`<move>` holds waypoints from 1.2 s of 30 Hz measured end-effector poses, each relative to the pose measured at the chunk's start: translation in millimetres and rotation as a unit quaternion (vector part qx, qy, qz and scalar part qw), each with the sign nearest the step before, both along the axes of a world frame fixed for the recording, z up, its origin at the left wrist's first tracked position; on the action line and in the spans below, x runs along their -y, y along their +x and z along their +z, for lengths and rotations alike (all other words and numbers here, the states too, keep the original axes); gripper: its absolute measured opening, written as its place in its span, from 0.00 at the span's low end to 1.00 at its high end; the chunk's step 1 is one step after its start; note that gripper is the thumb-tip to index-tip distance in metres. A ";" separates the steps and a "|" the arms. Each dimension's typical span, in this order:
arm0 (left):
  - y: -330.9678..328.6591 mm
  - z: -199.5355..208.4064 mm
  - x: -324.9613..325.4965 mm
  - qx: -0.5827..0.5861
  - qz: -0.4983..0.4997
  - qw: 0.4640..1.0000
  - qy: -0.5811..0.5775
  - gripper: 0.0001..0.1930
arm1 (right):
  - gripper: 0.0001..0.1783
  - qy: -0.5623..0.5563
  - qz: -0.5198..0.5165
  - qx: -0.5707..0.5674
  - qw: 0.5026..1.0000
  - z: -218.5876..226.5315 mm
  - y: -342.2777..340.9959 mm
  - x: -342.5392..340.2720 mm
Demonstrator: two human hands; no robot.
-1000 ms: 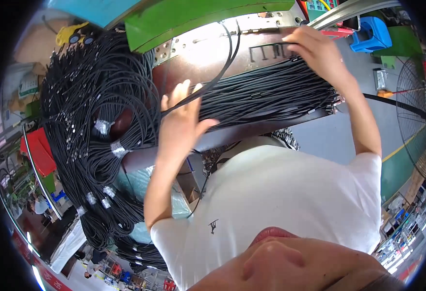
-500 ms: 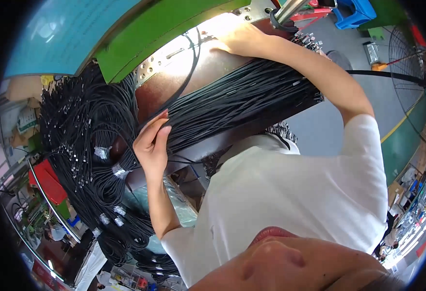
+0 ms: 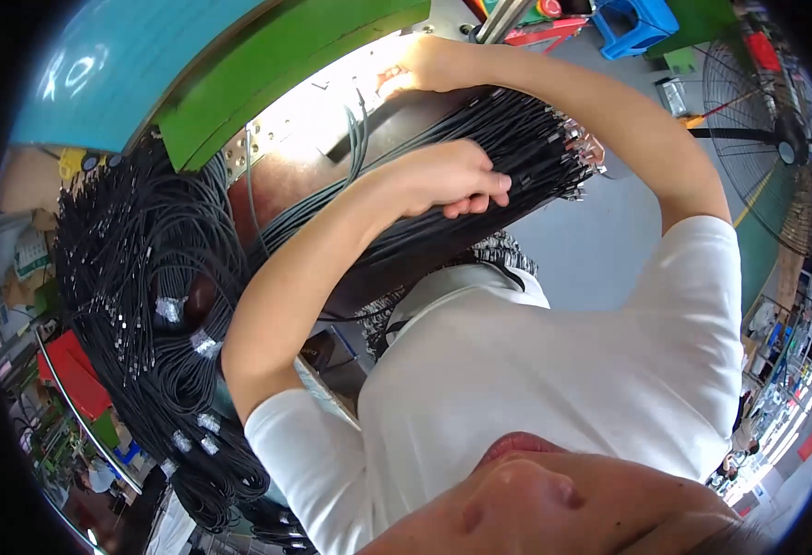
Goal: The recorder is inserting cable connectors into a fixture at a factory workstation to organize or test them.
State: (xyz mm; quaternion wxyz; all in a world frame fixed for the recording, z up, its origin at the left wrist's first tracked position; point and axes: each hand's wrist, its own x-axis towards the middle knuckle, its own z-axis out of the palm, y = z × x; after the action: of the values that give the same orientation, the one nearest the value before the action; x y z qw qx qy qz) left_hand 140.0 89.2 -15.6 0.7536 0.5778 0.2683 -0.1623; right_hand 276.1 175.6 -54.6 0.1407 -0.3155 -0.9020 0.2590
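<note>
My left hand is curled closed above the right part of a long bundle of black cables with metal-tipped ends. What its fingers hold, if anything, is hidden. At the brightly lit metal plate, below a green panel, my right hand has its fingers pinched together. Glare hides what sits between those fingertips. Just left of them, a few thin dark cables rise in a loop to the plate.
A large heap of black cables, tied in places with silvery wraps, hangs at the left. A blue cover stands at upper left. Farther right are a blue stool and a caged fan.
My left hand has swung right, from the left end of the cable bundle to above its right part. My right hand has shifted slightly left at the lit plate; the whole view has shifted too.
</note>
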 end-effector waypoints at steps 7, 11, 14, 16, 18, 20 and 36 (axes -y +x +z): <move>17.8 31.3 14.8 0.085 0.073 0.990 -0.089 0.16 | 0.15 -0.110 -0.018 0.021 0.994 22.2 10.5 7.6; 29.6 24.6 41.6 0.092 0.166 0.956 -0.223 0.16 | 0.14 -0.138 -0.029 0.012 0.990 20.7 18.8 11.3; -4.8 26.2 82.5 0.120 0.294 0.936 -0.150 0.15 | 0.13 -0.148 -0.038 0.020 0.988 15.6 27.3 27.7; -14.9 8.7 100.4 0.135 0.361 0.917 -0.101 0.15 | 0.12 -0.131 -0.031 -0.036 0.990 -0.8 30.9 41.4; -23.3 -4.8 102.9 0.178 0.485 0.848 -0.118 0.14 | 0.15 -0.090 -0.074 -0.073 0.990 6.1 28.7 62.9; -32.2 -5.9 106.0 0.178 0.535 0.819 -0.111 0.13 | 0.19 -0.176 -0.181 -0.250 0.935 23.2 24.5 91.3; -45.7 -15.1 103.9 0.174 0.604 0.774 -0.069 0.16 | 0.16 0.292 -0.243 -0.120 0.917 32.0 -14.7 121.0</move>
State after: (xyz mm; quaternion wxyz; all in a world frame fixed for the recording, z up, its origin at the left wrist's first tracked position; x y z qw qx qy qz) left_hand 94.4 -14.7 -30.8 0.7681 0.2618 0.4144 0.4121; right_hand 261.3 54.5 -22.7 0.3926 -0.4365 -0.8092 -0.0224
